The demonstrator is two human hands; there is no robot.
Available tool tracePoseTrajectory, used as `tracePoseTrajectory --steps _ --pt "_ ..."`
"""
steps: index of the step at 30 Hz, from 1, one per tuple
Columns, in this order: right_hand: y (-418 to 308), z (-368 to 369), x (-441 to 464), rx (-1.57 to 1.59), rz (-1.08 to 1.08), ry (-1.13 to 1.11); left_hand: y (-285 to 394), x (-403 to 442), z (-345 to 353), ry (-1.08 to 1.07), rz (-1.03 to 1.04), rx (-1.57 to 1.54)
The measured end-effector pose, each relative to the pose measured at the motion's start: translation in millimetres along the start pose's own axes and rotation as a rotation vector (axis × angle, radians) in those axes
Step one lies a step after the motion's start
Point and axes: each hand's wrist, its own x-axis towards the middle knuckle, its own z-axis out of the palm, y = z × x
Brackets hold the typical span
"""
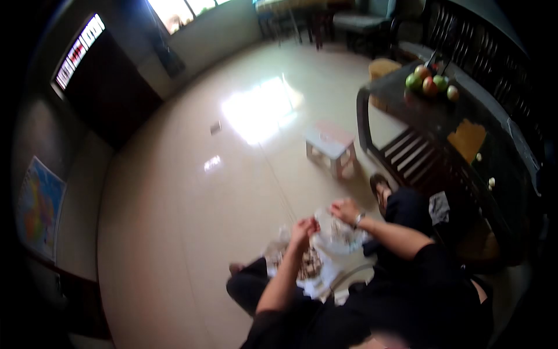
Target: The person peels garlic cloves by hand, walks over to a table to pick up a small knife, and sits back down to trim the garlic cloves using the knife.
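Observation:
My left hand is closed in a pinch above the brown pieces, which lie in a pale bag or wrapping between my legs. Close by on the right, my right hand, with a band at its wrist, also has its fingers pressed together. Anything held in either hand is too small and blurred to name. Below my right hand sits a clear plastic bag with small pieces in it. White sheeting spreads beneath and between the two heaps.
A small stool stands ahead on the tiled floor. To the right is a dark table with apples or similar fruit and small pale bits on it. A slatted bench runs behind it.

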Motion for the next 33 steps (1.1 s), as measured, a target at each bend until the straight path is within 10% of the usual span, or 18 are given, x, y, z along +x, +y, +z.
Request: tracePoseTrajectory --steps 6,15,19,25,33 --pt "12 -18 -11 -0.309 0.148 -0.512 43 -42 -19 -0.004 0.156 0.101" --pt "-42 -128 22 -0.242 -0.135 -0.278 117 -101 -31 0.061 0.300 0.059" --pt "-31 -118 14 -0.424 -0.157 -0.565 150 -104 11 0.159 0.415 0.171" --pt "-47 -126 -19 -0.477 -0.568 -0.417 107 -96 -21 0.382 0.088 -0.064" --pt "-31 -106 45 -0.332 -0.228 -0.606 138 -36 -67 0.408 0.073 -0.190"
